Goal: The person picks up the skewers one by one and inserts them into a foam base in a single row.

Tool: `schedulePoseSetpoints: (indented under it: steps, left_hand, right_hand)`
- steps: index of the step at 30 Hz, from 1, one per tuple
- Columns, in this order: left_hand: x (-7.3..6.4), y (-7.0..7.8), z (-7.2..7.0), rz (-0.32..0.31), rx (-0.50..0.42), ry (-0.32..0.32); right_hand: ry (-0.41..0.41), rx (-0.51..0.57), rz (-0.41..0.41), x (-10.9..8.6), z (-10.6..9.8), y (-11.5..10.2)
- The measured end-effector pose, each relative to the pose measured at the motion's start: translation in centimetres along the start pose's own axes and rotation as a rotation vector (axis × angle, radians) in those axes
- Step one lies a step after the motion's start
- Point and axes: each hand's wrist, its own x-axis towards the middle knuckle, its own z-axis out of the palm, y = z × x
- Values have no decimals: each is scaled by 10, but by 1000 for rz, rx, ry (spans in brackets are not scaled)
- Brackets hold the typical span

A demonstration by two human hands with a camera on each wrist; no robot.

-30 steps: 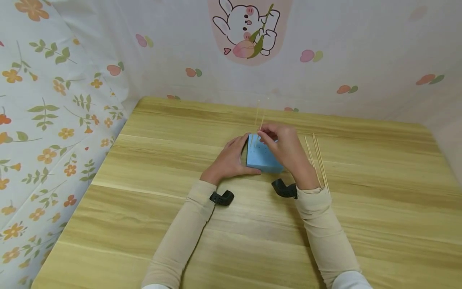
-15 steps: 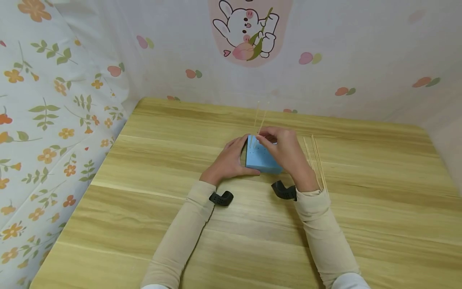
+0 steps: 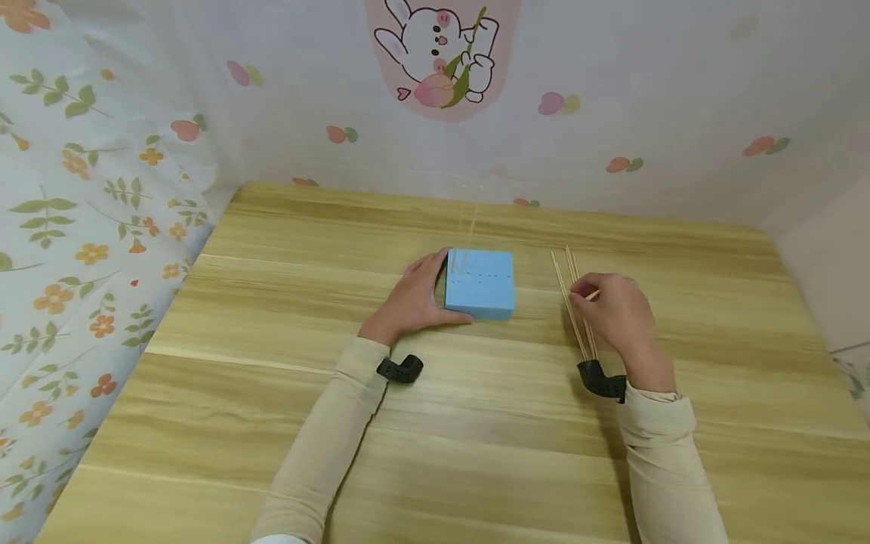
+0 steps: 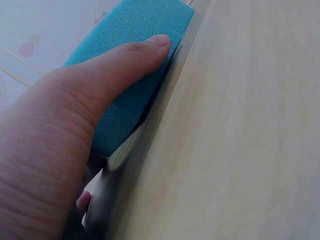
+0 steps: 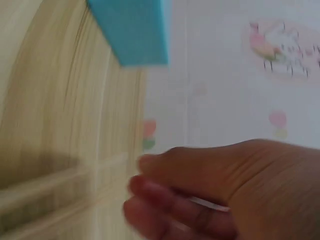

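A light blue foam block [image 3: 479, 295] with small holes in its top lies on the table. My left hand [image 3: 413, 298] holds its left side, the thumb [image 4: 135, 57] along the near face in the left wrist view. Two thin wooden skewers [image 3: 464, 261] stand in the block near its far left corner. To the right, my right hand [image 3: 618, 313] hovers over several loose skewers [image 3: 569, 306], its fingers loosely bent. Blurred in the right wrist view, these fingers [image 5: 187, 175] show nothing between them, and the loose skewers [image 5: 45, 187] lie apart from them.
The wooden table [image 3: 476, 453] reaches back to a white curtain [image 3: 612, 98] with fruit prints and a rabbit picture. At the left hangs a flowered cloth [image 3: 88, 287]. Black curved camera mounts [image 3: 401, 369] sit on both wrists.
My right hand has left the skewer in the block and moved right and nearer, over the loose skewers. The left hand keeps its hold; the head view has shifted slightly.
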Motion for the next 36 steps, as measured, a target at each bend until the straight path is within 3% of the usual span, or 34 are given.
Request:
schedulePoseSetpoints:
  steps: [5, 11, 17, 30, 36]
  left_hand:
    - [0, 1, 1, -2, -4, 4]
    - [-2, 2, 2, 0, -15, -7]
    - [-1, 2, 1, -2, -10, -2]
    - [1, 3, 1, -17, 2, -5]
    - [-1, 4, 1, -39, 5, -10]
  right_hand:
    - [-90, -7, 116, -7, -4, 16]
    - [-124, -27, 204, -3, 8, 13]
    - [-112, -24, 210, 2, 15, 10]
    - [-177, -32, 236, 4, 15, 4]
    - [-126, 1, 203, 3, 19, 2]
